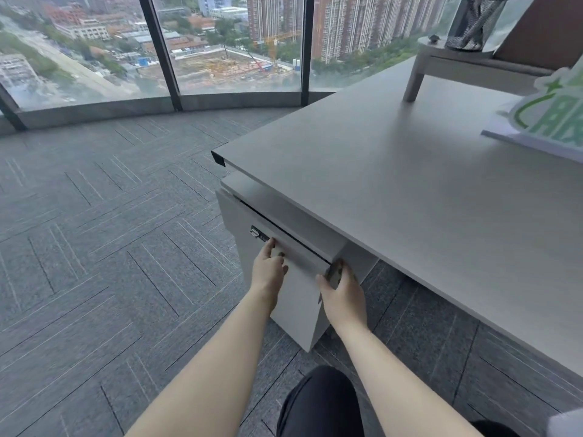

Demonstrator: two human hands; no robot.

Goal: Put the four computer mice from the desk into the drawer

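Note:
A grey drawer cabinet (296,298) stands under the left corner of the grey desk (410,190). Its top drawer (303,255) shows only a thin dark gap along its upper edge, so it is nearly shut. My left hand (268,268) grips the left part of the drawer front, beside a small black lock (258,233). My right hand (342,290) holds the drawer front's right corner. No computer mouse is visible on the desk, and the drawer's inside is hidden.
A white and green sign (555,118) lies at the desk's right edge. A grey riser shelf (448,63) at the back carries a black mesh pen holder (473,22). Grey carpet (110,231) spreads to the left, up to floor-length windows. My dark-clothed knee (318,405) is below the cabinet.

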